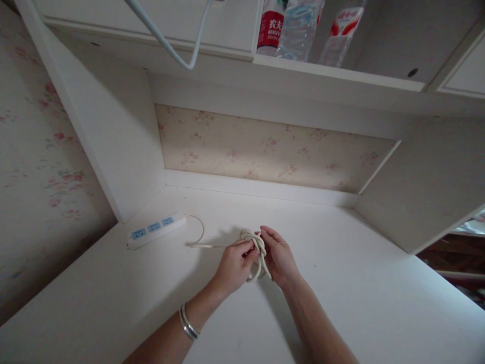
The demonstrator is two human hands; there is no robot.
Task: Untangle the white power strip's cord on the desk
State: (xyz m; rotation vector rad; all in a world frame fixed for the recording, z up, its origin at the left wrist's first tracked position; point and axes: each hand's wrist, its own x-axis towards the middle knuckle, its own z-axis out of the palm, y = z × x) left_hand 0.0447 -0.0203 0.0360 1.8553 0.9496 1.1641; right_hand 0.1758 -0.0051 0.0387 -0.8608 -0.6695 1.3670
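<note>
My left hand [234,266] and my right hand [279,257] meet at the middle of a white desk [341,303]. Both are closed on a coiled bundle of cream cable [258,247] held between them, just above the desk. The left fingers pinch the coil's top; the right fingers wrap its right side. A loose run of the same cable leads left across the desk to a white power strip [156,228] with blue sockets. Silver bangles sit on my left wrist.
The desk sits in a white alcove with side panels left and right and a floral back wall [265,149]. A shelf above holds three plastic bottles [299,28]. A white cord [170,48] hangs at the top. Floral wallpaper covers the far left wall.
</note>
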